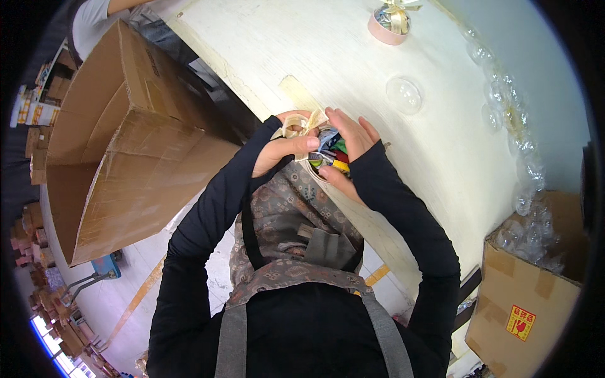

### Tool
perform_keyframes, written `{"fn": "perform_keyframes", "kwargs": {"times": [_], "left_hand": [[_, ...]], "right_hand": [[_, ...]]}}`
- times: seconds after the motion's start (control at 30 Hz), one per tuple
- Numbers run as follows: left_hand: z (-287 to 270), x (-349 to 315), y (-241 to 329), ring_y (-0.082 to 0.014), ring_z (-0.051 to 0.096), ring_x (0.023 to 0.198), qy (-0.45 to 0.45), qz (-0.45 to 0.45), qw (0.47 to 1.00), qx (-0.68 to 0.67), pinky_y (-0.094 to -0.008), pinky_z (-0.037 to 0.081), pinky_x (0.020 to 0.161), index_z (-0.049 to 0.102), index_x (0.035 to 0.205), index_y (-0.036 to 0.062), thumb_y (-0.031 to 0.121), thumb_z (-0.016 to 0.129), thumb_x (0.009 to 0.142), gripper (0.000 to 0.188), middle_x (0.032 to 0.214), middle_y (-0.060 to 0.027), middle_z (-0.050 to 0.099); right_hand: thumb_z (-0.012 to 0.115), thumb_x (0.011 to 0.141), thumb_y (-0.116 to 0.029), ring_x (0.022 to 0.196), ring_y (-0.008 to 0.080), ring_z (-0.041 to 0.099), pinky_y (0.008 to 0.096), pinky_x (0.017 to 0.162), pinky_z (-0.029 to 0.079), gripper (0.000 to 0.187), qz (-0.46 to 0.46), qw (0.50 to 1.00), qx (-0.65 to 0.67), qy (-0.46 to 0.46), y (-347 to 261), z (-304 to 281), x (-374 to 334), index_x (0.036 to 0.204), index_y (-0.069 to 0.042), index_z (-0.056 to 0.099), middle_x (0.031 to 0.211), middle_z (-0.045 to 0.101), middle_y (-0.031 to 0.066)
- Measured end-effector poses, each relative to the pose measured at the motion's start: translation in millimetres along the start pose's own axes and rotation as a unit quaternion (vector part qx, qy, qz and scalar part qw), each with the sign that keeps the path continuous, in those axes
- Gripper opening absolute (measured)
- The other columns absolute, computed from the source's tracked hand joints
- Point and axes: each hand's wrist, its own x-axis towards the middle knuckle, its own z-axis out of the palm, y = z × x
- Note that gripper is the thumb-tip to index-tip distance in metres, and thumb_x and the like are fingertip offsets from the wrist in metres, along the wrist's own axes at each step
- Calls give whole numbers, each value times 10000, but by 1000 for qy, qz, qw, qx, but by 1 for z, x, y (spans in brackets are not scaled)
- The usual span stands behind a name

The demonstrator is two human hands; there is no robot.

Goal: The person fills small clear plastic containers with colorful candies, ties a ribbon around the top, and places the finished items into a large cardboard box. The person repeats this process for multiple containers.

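Note:
At the table's near edge my two hands hold a bundle of small colourful pieces (336, 150) tied with a cream ribbon bow (305, 123). My left hand (285, 148) is closed on the bow side, its thumb lying over the ribbon. Curved round the other side is my right hand (354, 137), its thumb below and fingers above the pieces. Blue, green, red and yellow show among them, but their kind cannot be made out. Whatever lies under the bundle is hidden by my hands. A clear plastic dome (403, 96) rests on the white table (315, 44) beyond my right hand.
A pink round box (387, 31) with a cream bow stands at the far side. Clear plastic domes (501, 94) line the table's right edge, with more in a cardboard box (529, 296) at lower right. A large open carton (135, 151) is on the left, another person's arm (120, 5) behind it.

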Motion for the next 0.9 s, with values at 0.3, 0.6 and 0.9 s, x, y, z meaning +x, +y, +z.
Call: {"fn": "perform_keyframes", "kwargs": {"times": [0.3, 0.6, 0.9], "left_hand": [[8, -10, 15, -94, 546, 819, -16, -13, 1000, -1, -233, 446, 766, 562, 1112, -8, 186, 687, 783, 402, 863, -7, 577], [-4, -3, -6, -125, 576, 864, 17, -10, 994, 107, -262, 457, 791, 558, 1134, 4, 263, 674, 813, 428, 923, -58, 621], [0, 0, 6, -124, 581, 882, -30, -6, 997, 72, -251, 450, 809, 587, 1103, -15, 252, 658, 825, 392, 942, -77, 653]], "right_hand": [[571, 794, -22, 1036, 253, 515, 332, 869, 422, 322, 34, 995, 56, 71, 19, -31, -13, 1112, -74, 567, 1132, 543, 104], [624, 804, -185, 783, 208, 576, 361, 719, 452, 136, -50, 976, -175, -122, -3, -46, 29, 910, -114, 673, 904, 653, 23], [646, 792, -292, 1086, 278, 506, 354, 902, 412, 578, 102, 950, -263, 138, 112, -41, -3, 1291, -93, 434, 1241, 498, 169]]}}
